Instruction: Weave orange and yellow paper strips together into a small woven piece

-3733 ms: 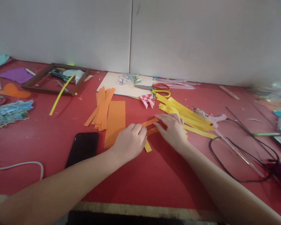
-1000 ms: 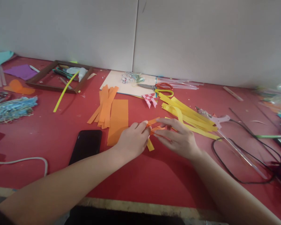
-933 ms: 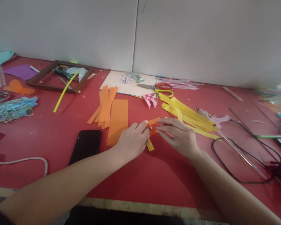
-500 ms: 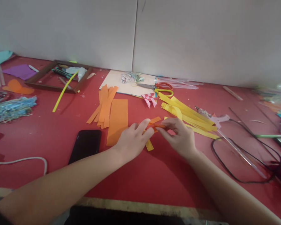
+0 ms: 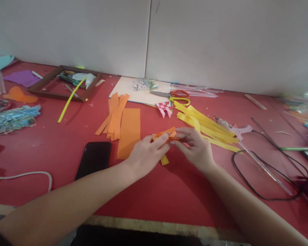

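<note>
Between my hands, over the red tabletop, are orange paper strips (image 5: 168, 131) crossed with a yellow paper strip (image 5: 164, 160). My left hand (image 5: 149, 149) has its fingers closed on the strips from the left, and its fingertips cover part of them. From the right, my right hand (image 5: 195, 145) pinches the orange strip's end between thumb and fingers. Just left of my left hand lies an orange paper sheet (image 5: 129, 131), with a pile of orange strips (image 5: 115, 116) beside it. Yellow strips (image 5: 207, 124) fan out behind my right hand. A pink-and-white woven paper piece (image 5: 164, 108) lies farther back.
Scissors (image 5: 179, 96) rest on a pale board (image 5: 123, 89) at the back. A black phone (image 5: 94, 159) lies left of my left forearm. To the right are a glue gun (image 5: 240, 131) and its looping black cord (image 5: 236, 176). A brown frame (image 5: 45, 82) holds small tools.
My left fingers have moved slightly right and down over the strips, closer to my right hand. An orange strip now stands up more between the hands. The other things have stayed in place.
</note>
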Tool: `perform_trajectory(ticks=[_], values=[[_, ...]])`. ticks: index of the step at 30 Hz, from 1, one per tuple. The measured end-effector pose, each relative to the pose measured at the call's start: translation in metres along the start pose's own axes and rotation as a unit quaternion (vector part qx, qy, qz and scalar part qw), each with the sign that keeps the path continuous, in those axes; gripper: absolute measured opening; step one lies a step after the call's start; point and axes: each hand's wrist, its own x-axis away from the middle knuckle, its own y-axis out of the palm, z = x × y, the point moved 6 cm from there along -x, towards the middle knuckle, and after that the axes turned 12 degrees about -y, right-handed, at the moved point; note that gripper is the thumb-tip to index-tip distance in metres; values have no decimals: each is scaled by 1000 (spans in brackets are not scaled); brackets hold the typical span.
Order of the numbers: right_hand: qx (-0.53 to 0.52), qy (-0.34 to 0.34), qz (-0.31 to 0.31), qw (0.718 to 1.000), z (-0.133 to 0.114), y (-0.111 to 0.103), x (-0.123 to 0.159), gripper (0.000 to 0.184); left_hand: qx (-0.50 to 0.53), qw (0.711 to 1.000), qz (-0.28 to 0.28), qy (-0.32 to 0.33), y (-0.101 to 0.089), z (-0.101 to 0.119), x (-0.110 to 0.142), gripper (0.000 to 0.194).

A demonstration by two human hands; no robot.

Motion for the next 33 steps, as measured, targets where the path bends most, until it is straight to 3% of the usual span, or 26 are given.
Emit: perform_trajectory(ticks=[5,9,11,15,19,27,30,33], values=[[-27,-1,-29,999,5,-6,-6,33,-3,999,40,10,1,1,1,29],[93,63,-3,994,29,-39,-17,20,4,997,77,29,2,1,3,30],[160,96,-49,981,42,-51,-20,18,8,995,89,37,2,1,4,32],[214,144,-202,945,57,-51,-18,18,13,993,111,34,-2,0,4,30],[217,158,-254,929,59,-43,-10,16,13,993,108,41,-4,1,4,32],[203,153,-214,943,59,-42,-7,13,9,993,110,51,-1,0,5,37],[133,163,-155,965,48,-42,-14,17,16,994,100,47,0,-1,4,38],[-4,164,-70,984,32,-31,-21,23,17,994,98,35,0,-3,4,39]])
